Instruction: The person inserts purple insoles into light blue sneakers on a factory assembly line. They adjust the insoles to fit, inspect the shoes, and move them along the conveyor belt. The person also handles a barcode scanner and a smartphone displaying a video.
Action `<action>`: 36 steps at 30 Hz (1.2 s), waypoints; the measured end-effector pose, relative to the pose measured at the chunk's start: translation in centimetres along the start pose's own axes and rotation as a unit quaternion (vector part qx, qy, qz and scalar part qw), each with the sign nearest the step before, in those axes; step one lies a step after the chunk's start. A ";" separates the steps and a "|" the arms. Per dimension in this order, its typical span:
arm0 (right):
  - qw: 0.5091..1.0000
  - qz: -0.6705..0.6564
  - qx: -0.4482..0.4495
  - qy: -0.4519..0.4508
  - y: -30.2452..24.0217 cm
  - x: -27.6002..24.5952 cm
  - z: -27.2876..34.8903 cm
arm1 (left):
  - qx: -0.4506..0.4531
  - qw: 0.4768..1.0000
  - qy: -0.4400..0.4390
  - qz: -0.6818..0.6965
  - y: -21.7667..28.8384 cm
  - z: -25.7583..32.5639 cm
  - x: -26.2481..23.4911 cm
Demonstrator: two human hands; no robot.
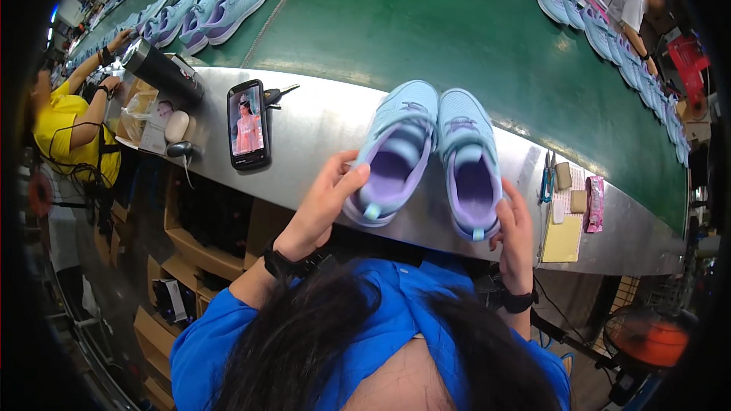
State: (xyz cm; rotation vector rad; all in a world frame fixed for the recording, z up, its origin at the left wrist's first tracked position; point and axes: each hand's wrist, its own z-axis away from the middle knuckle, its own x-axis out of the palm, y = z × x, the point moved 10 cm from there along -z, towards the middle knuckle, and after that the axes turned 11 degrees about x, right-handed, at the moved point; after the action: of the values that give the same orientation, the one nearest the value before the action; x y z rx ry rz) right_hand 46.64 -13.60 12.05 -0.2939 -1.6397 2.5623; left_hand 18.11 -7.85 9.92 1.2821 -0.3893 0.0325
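on steel ledge (pixel 320 118), left hand (pixel 324 205) grips left shoe (pixel 396 154), right hand (pixel 516 232) seemingly clasps right shoe (pixel 470 164).

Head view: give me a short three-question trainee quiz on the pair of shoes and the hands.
1. True or false: the left hand touches the left shoe at its heel.
2. Which lies left of the shoes on the metal ledge? A) phone B) scissors C) yellow pad
3. Fill in: the right hand rests against the right shoe at its ____.

Key: 1 true; 2 A, the phone; 3 heel.
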 end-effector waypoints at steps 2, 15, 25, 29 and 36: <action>0.973 -0.190 0.062 -0.113 0.9 2.6 0.3 | -0.010 0.999 -0.015 0.045 0.5 0.3 2.2; 0.994 0.022 0.064 -0.084 0.5 2.9 0.6 | 0.055 0.991 -0.053 0.113 1.6 0.5 4.0; 0.950 0.297 -0.099 -0.009 -0.7 2.2 1.1 | 0.320 0.812 -0.065 -0.484 6.6 2.8 5.8; 0.963 0.250 -0.101 -0.006 0.0 1.6 0.6 | 0.330 0.704 -0.204 -0.595 4.9 2.8 12.0; 0.997 0.061 -0.046 0.003 2.2 0.0 0.0 | 0.364 0.641 -0.210 -0.642 3.2 1.5 14.0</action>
State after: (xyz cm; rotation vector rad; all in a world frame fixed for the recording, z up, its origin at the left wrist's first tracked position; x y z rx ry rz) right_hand 46.70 -14.55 10.07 -0.4212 -1.7941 2.5724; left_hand 30.03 -11.01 17.39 2.1282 0.2899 -1.4988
